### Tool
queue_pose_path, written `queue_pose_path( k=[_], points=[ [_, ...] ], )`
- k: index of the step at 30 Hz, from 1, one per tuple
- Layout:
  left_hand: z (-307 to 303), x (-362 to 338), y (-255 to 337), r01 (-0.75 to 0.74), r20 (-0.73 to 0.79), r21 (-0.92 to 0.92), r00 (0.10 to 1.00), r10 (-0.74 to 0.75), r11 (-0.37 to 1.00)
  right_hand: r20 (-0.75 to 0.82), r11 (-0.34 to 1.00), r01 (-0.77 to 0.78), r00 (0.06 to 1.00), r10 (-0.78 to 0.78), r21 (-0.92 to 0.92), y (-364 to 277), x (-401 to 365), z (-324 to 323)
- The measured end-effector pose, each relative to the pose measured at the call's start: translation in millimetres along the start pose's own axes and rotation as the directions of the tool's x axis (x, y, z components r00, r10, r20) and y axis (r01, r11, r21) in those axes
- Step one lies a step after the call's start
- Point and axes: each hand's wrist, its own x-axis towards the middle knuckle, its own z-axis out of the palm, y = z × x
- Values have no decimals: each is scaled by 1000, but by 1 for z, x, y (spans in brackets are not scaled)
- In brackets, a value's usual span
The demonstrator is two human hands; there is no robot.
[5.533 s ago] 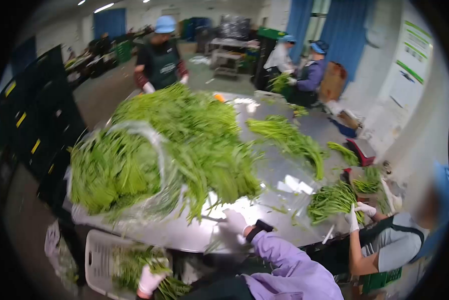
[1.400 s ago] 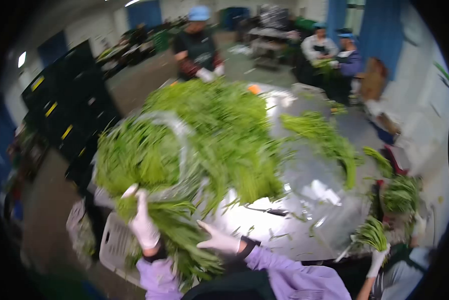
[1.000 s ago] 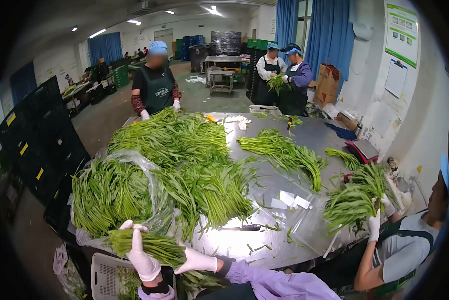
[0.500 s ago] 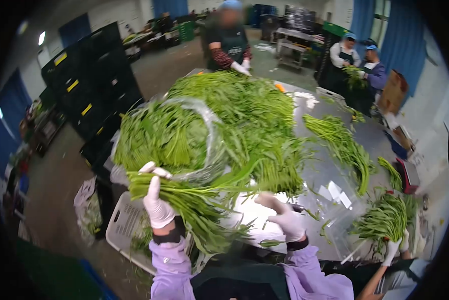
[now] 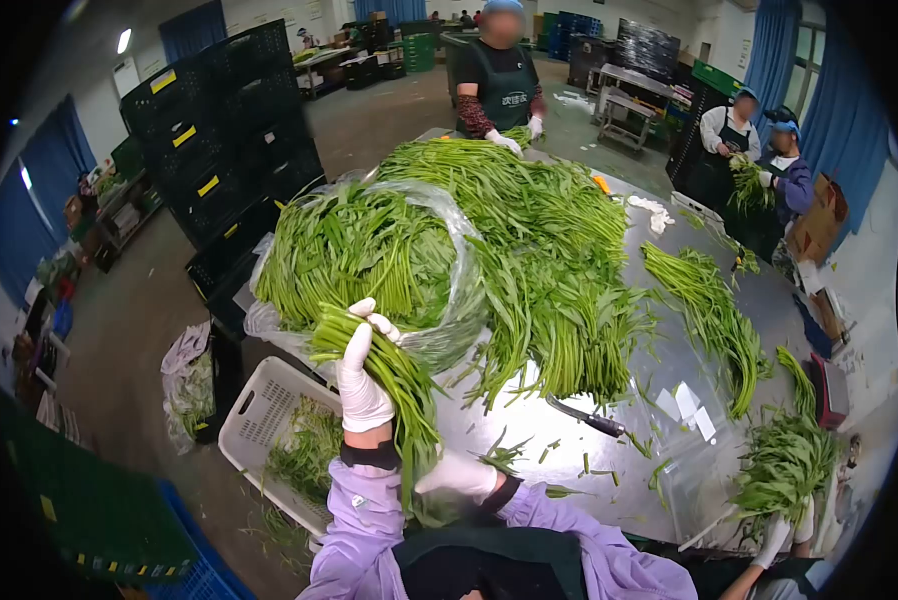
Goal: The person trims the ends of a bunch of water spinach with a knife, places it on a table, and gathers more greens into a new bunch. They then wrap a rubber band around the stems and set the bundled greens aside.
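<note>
My left hand, in a white glove, is closed round the stems of a bunch of water spinach held upright, its leaves hanging down. My right hand, also gloved, is beside the lower leaves of that bunch; motion blur and the leaves obscure its fingers. Just behind my left hand, an open clear plastic bag is full of the same greens. A large pile of water spinach covers the middle of the metal table. A curved tool with a black handle rests near the pile's front edge.
A white crate with loose greens stands at the left. Dark stacked crates rise behind it. Across the table stands a co-worker; another person's gloved hands hold greens at the right. Cut stem pieces litter the metal table.
My left hand has tilted the bunch from sideways to upright. My right hand has moved left from over the table to the bunch's lower leaves. The view has shifted slightly.
</note>
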Motion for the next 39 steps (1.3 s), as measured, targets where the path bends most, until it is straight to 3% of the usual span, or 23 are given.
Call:
queue_pose_path(
  k=[2, 4, 5, 7, 8, 10, 11, 14, 17, 18, 20, 23, 25, 27, 28, 29, 31, 33, 34, 35, 37, 38, 39],
  points=[
    [-8, 2, -3, -24, -41, -24, 999, 23, 999, -30, 997, 54, 998, -56, -53, 11, 6, 2],
    [-17, 4, -9, -45, -66, -64, 997, 41, 997, -213, 988, 132, 971, -113, 75, 14, 11, 6],
    [-21, 3, -11, -46, -70, -64, 997, 41, 997, -212, 989, 128, 971, -110, 76, 16, 12, 6],
    [-26, 2, -13, 3, -12, -221, 1000, -6, 975, -287, 963, 203, 925, -247, -175, 19, 13, 4],
    [-32, 2, -12, 30, 28, -294, 999, -23, 955, -287, 963, 203, 926, -247, -175, 18, 12, 1],
    [-41, 3, -11, 116, 154, -543, 987, -37, 832, -307, 675, 199, 776, -551, -710, 16, 10, -4],
    [-43, 4, -11, 176, 238, -654, 971, -21, 735, -309, 678, 200, 776, -551, -708, 17, 9, -4],
    [-47, 2, -12, 233, 296, -776, 955, 12, 586, -352, 838, 228, 829, -434, -496, 22, 7, -4],
    [-48, -1, -12, 290, 380, -786, 923, 57, 546, -370, 843, 274, 804, -465, -463, 33, 7, -7],
    [-48, -2, -12, 292, 380, -786, 924, 53, 545, -399, 790, 212, 771, -497, -575, 32, 4, -8],
    [-49, -5, -10, 195, 314, -685, 948, 43, 702, -406, 786, 246, 747, -527, -567, 29, 1, -13],
    [-53, -6, -12, 205, 368, -660, 927, 73, 722, -439, 820, 268, 739, -511, -505, 6, -8, -9],
    [-51, -9, -10, 174, 345, -624, 936, 69, 762, -542, 735, 28, 656, -525, -678, -7, -19, -3],
    [-48, -11, -9, 28, 157, -484, 986, 56, 875, -553, 733, 54, 619, -557, -678, -1, -20, -11],
    [-44, -14, -9, -47, 60, -388, 995, 76, 920, -532, 667, 57, 555, -639, -743, 3, -19, -18],
    [-41, -16, -10, -45, 61, -385, 995, 74, 922, -501, 596, 53, 486, -716, -801, 7, -19, -23],
    [-36, -19, -10, -108, 3, -267, 994, 113, 958, -546, 665, 58, 521, -657, -745, -13, -21, -22],
    [-34, -20, -10, -71, 43, -290, 995, 87, 954, -486, 704, 112, 647, -587, -701, -19, -19, -28],
    [-31, -20, -9, 23, 109, -399, 994, 23, 917, -372, 773, 257, 761, -532, -580, -24, -19, -26],
    [-29, -20, -9, 118, 181, -496, 983, -30, 860, -373, 774, 255, 762, -530, -580, -23, -18, -26],
    [-26, -17, -8, 174, 217, -523, 974, -68, 835, -85, 895, 197, 964, -251, -401, -16, -14, -24],
    [-22, -15, -8, 207, 221, -506, 970, -107, 837, -28, 694, 244, 934, -356, -678, 2, -10, -27],
    [-20, -13, -7, 237, 218, -489, 965, -146, 839, -27, 698, 242, 936, -351, -674, 6, -7, -28]
  ],
)
